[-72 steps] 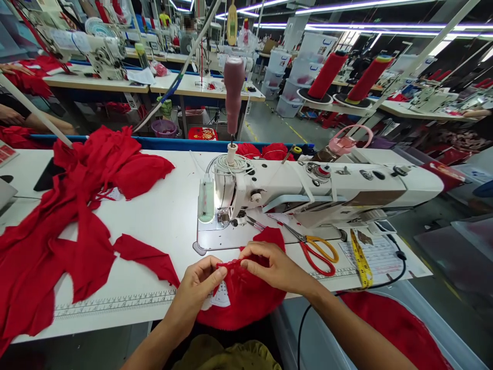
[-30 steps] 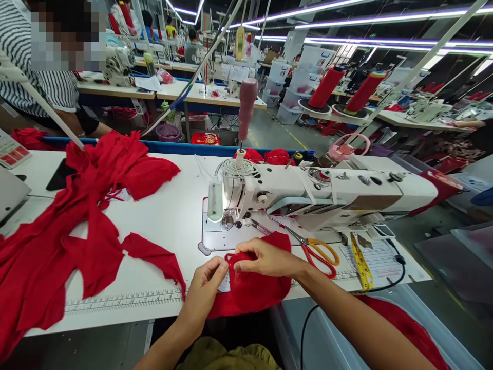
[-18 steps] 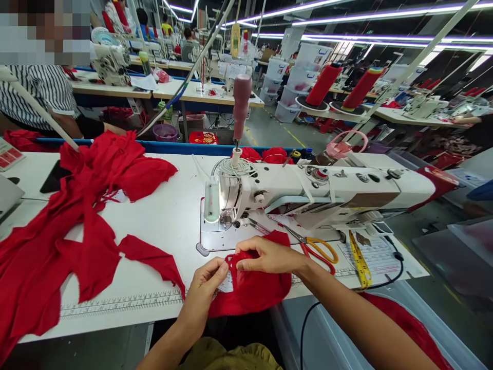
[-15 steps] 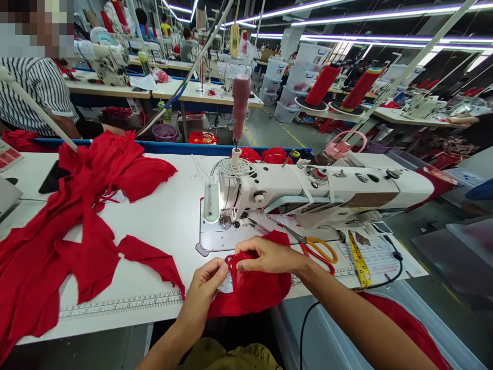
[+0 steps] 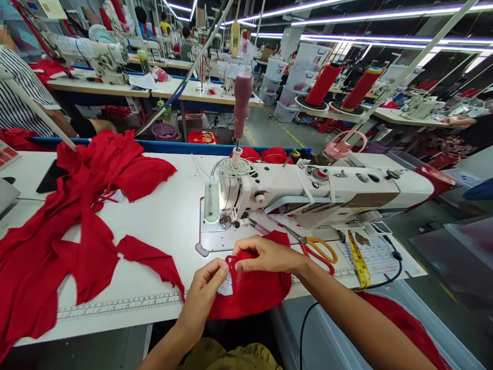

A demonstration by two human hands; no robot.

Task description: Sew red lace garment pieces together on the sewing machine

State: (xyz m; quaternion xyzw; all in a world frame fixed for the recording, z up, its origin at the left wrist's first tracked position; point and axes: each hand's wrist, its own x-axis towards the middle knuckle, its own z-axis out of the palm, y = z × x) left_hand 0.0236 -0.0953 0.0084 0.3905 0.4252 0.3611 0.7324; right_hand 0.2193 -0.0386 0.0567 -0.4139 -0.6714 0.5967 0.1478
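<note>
A piece of red fabric [image 5: 262,288] lies at the table's front edge, partly hanging over it. My left hand [image 5: 206,288] is closed, pinching the fabric's upper left edge between thumb and forefinger. Close beside it, my right hand [image 5: 262,254] is closed on the same edge, its fingers bent over the cloth. A white printed label [image 5: 226,285] shows on the fabric below the left thumb. Just beyond my hands stands a white sewing machine [image 5: 327,187] with its lamp lit.
Scissors with orange and red handles [image 5: 318,252] lie right of my hands, near a yellow measuring tape [image 5: 359,259]. Joined red fabric pieces [image 5: 84,221] cover the table's left side. A plastic bin [image 5: 327,334] stands below at right. A person in a striped shirt [image 5: 26,95] sits at far left.
From holding the edge stretched between them, my hands have come closer together and shifted slightly right. Over the last second they barely move. The striped-shirt person appeared at left and has leaned leftward.
</note>
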